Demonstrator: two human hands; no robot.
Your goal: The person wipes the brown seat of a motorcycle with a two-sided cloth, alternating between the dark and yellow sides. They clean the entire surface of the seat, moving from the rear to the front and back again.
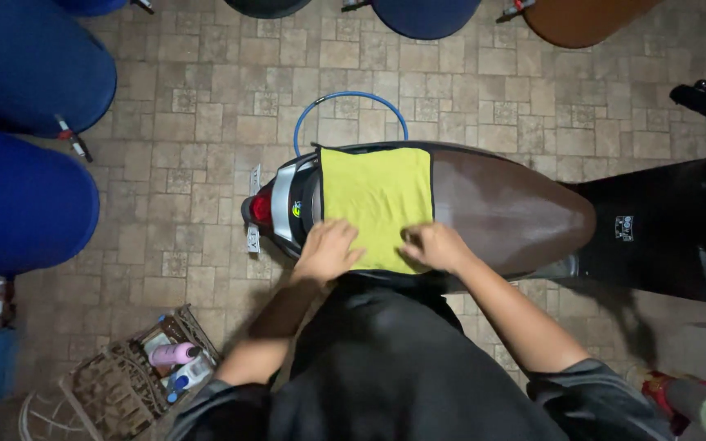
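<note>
Blue drums (18, 131) at far left on tiled floor (206, 98); wicker basket (124, 380) of bottles lower left. Left hand (328, 251) flat on near-left edge of yellow cloth (377, 192), fingers spread, gripping nothing. Cloth draped over rear of brown scooter seat (508, 208). Right hand (437, 247) at cloth's near-right edge, fingers curled, pinch unclear.

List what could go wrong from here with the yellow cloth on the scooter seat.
1. The yellow cloth lies flat on the curved brown seat, held only at its near edge by the left hand and right hand; it might slide off the far side.
2. The blue hose loops on the floor behind the scooter and may snag a foot.
</note>
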